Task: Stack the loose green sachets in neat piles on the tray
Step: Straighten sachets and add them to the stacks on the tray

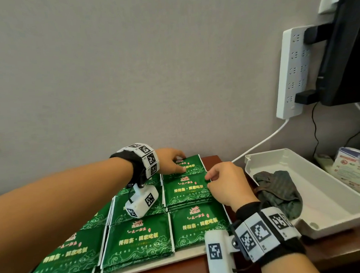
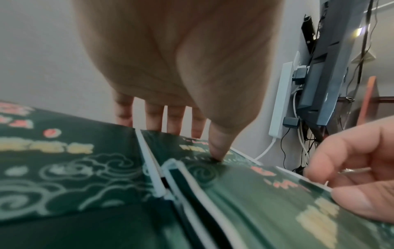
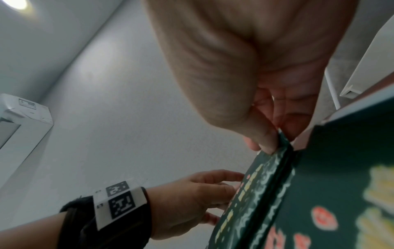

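Green sachets with gold print lie in several flat piles on a pale tray [image 1: 186,253]. My left hand [image 1: 181,162] is on the far right pile [image 1: 194,166]. Its thumb tip presses on the top sachet [image 2: 234,158], and its straight fingers [image 2: 175,118] stand against the far edge. My right hand [image 1: 208,181] pinches the right edge of the top sachet of the pile in front of that one [image 1: 187,190], thumb above and fingers below [image 3: 264,139]. In the left wrist view this hand [image 2: 332,187] holds the edge slightly raised.
A white plastic bin [image 1: 332,193] with a dark crumpled cloth [image 1: 280,191] stands to the right on the brown table [image 1: 213,159]. A power strip [image 1: 294,71] and a black screen [image 1: 346,46] hang on the wall above it. The wall is close behind the tray.
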{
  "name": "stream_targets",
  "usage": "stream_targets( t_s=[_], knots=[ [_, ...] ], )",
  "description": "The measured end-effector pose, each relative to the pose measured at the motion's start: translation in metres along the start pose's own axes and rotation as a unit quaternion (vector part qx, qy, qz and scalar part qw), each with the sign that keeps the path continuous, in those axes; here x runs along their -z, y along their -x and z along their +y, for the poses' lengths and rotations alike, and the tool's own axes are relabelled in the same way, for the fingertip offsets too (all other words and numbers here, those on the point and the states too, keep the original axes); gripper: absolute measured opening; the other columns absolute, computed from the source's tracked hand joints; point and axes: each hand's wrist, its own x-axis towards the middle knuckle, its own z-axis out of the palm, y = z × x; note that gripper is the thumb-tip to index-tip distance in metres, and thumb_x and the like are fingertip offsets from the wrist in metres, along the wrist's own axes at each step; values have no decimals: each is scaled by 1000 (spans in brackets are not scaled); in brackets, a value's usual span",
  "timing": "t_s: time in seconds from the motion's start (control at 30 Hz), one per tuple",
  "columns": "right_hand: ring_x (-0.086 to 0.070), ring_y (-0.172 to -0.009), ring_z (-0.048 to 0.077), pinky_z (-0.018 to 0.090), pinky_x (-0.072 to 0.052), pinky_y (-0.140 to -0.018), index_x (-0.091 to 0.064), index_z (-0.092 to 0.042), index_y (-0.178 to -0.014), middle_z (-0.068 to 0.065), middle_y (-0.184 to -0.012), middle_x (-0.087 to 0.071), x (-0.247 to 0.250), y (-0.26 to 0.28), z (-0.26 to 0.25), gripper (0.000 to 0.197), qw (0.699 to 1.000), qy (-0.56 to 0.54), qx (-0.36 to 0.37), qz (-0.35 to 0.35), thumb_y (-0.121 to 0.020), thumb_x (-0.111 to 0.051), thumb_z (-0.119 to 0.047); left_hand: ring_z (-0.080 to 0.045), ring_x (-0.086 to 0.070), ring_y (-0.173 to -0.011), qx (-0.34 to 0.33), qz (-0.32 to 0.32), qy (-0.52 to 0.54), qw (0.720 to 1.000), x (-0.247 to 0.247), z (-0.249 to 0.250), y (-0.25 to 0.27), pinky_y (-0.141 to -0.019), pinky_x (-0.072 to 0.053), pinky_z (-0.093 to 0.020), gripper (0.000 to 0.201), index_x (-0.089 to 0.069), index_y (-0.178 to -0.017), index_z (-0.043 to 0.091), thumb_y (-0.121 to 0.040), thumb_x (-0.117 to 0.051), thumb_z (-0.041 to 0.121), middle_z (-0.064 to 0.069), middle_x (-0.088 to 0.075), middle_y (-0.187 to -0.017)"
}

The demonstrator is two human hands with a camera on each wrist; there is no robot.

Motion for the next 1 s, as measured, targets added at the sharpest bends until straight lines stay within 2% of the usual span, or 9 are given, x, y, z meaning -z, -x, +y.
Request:
stream_targets(
  t_s=[0.3, 0.43, 0.53, 0.7, 0.87, 0.93, 1.0],
  knots=[
    [-61, -85, 15, 22, -43, -73, -69, -24, -81, 2, -101, -66, 2, 0, 1, 25, 1000, -16, 1, 8, -87, -64, 0, -21, -53, -129, 11, -1, -1, 1000, 0, -9, 12, -110, -39, -39, 59, -39, -148, 29, -96, -60, 46, 0, -53, -146],
    [-60, -81, 13, 20, -42, -69, -69, -23, -82, 1, -100, -67, 2, -1, 2, 20, 1000, -12, 1, 12, -87, -67, -4, -22, -50, -133, 7, 7, 7, 1000, -4, -10, 18, -111, -39, -40, 62, -34, -152, 28, -97, -58, 44, -1, -48, -150],
    [-62, -81, 12, 23, -46, -69, -68, -24, -83, -1, -97, -67, 2, -1, -1, 15, 1000, 0, 8, 13, -88, -68, -9, -24, -49, -134, 3, 25, 23, 999, -3, -11, 27, -111, -40, -40, 60, -33, -152, 27, -98, -56, 42, -1, -44, -152],
    [-68, -78, 20, 36, -58, -77, -64, -28, -79, -2, -94, -67, 5, 4, -11, 16, 999, 50, 6, 19, -85, -70, -15, -22, -51, -131, -15, 66, 40, 997, 2, -17, 59, -110, -41, -40, 51, -40, -148, 24, -101, -52, 40, -2, -48, -149],
    [-67, -89, 20, 37, -55, -82, -68, -24, -90, -1, -100, -69, 14, 18, -25, 4, 992, 119, 24, 20, -87, -70, -23, -17, -54, -127, -43, 112, 50, 992, 1, -30, 111, -108, -42, -33, 42, -52, -139, 20, -100, -54, 36, -2, -56, -141],
    [-63, -96, 21, 37, -53, -86, -67, -27, -93, -2, -104, -68, 19, 28, -38, 5, 991, 125, 48, 16, -89, -71, -26, -15, -57, -121, -49, 130, 55, 989, -1, -39, 138, -101, -42, -26, 36, -59, -132, 19, -100, -56, 33, 0, -61, -134],
    [-62, -96, 20, 35, -50, -83, -65, -30, -89, -2, -101, -67, 23, 42, -55, 7, 990, 114, 81, 2, -88, -73, -28, -14, -62, -109, -50, 131, 62, 988, -5, -49, 168, -92, -45, -24, 29, -65, -123, 18, -99, -57, 32, 3, -67, -121]
  ],
)
